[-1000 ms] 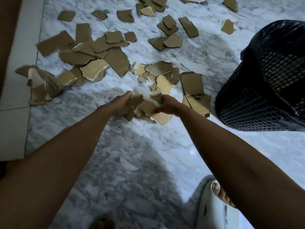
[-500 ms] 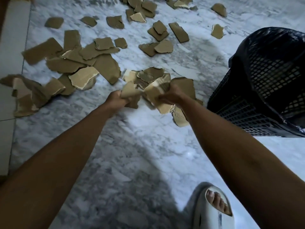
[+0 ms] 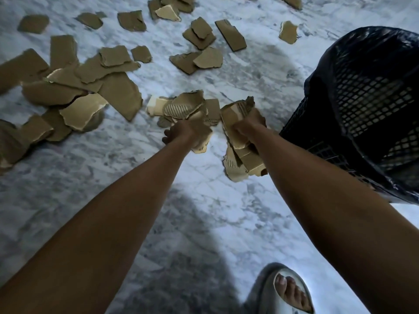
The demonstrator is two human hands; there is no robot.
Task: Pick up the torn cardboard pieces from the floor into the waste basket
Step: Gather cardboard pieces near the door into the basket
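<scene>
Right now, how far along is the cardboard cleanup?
Done: cannot tell; the black mesh waste basket hides its contents. In hand: left hand and right hand each grip a bunch of torn brown cardboard pieces beside it. Left: many scattered brown scraps on the marble floor.

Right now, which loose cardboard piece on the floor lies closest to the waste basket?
The small pale cardboard scrap lying alone at the upper right, just left of the black mesh waste basket rim; the other floor pieces lie farther left.
</scene>
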